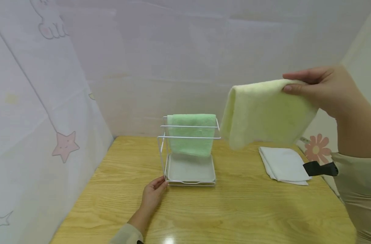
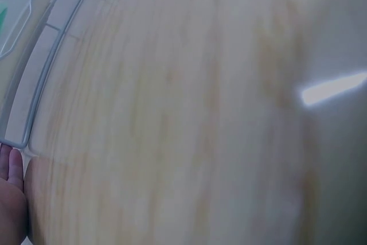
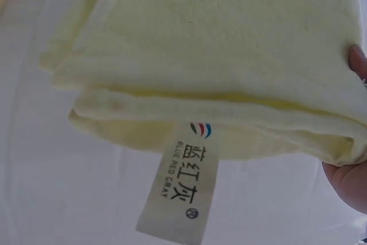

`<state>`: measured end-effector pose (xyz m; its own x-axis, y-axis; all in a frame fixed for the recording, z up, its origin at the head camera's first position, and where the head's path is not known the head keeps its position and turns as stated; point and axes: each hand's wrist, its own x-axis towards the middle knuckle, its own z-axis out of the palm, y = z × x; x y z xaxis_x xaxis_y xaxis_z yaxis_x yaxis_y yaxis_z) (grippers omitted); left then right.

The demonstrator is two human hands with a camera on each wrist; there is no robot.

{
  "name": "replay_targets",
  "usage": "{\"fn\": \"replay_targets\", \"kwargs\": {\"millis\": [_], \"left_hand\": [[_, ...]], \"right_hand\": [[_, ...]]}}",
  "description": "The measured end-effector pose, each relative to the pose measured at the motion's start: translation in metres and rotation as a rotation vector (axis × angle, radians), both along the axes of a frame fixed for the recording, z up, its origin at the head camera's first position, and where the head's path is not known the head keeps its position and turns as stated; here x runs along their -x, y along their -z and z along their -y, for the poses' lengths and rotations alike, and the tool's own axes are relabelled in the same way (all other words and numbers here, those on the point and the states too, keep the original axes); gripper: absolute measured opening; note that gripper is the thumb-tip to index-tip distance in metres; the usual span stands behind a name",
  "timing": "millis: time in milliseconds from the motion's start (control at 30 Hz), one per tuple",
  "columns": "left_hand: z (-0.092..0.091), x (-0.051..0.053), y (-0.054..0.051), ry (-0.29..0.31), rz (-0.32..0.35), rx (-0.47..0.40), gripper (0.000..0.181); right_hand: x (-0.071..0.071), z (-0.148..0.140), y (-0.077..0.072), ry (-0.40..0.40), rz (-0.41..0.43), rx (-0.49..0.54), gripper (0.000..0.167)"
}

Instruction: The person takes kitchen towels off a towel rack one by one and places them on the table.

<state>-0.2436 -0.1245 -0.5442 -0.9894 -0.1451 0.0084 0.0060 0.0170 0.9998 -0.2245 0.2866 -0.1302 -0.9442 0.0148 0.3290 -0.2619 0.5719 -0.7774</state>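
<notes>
A folded pale yellow towel [image 1: 261, 112] hangs in the air from my right hand [image 1: 322, 89], pinched between thumb and fingers at its upper right edge. In the right wrist view a white label [image 3: 180, 185] dangles from the yellow towel's lower edge. A small white wire towel rack [image 1: 190, 137] stands on the table, with a light green towel [image 1: 191, 145] draped over its rear bar. My left hand [image 1: 153, 191] holds the rack's front left bottom corner. The two front bars of the rack carry no towel.
A pale tray [image 1: 191, 169] lies in the base of the rack. Folded white cloths [image 1: 284, 164] lie at the right of the wooden table [image 1: 234, 210]. Patterned cloth walls [image 1: 185, 67] close in the back and sides.
</notes>
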Motion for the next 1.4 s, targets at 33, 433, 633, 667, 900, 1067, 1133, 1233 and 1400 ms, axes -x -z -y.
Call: {"fn": "replay_targets", "kwargs": {"millis": [33,433,633,667,900,1067,1133,1233,1400], "left_hand": [[0.0,0.0,0.0,-0.001,0.002,-0.005,0.036],[0.004,-0.002,0.002,-0.011,-0.003,-0.021,0.036],[0.006,-0.002,0.002,-0.018,0.003,-0.004,0.036],[0.006,-0.002,0.002,-0.017,0.003,-0.007,0.036],[0.008,-0.004,0.003,-0.017,0.0,-0.012,0.037],[0.007,-0.005,0.003,-0.009,-0.009,-0.021,0.037],[0.007,-0.006,0.002,-0.003,-0.012,-0.025,0.037],[0.007,-0.007,0.0,-0.001,-0.021,-0.024,0.037],[0.008,-0.007,0.0,-0.008,-0.031,-0.018,0.037]], "right_hand": [[-0.002,-0.004,0.004,0.015,0.003,-0.016,0.024],[-0.015,-0.023,0.071,0.079,0.103,-0.212,0.024],[-0.014,-0.03,0.112,0.035,0.23,-0.247,0.045],[-0.014,-0.031,0.119,0.022,0.245,-0.237,0.05],[-0.018,-0.03,0.159,-0.003,0.218,-0.292,0.048],[-0.025,-0.027,0.179,-0.028,0.224,-0.265,0.046],[-0.029,-0.026,0.184,-0.034,0.256,-0.263,0.047],[-0.035,-0.025,0.192,-0.042,0.249,-0.271,0.043],[-0.042,-0.024,0.207,-0.091,0.261,-0.237,0.038]]}}
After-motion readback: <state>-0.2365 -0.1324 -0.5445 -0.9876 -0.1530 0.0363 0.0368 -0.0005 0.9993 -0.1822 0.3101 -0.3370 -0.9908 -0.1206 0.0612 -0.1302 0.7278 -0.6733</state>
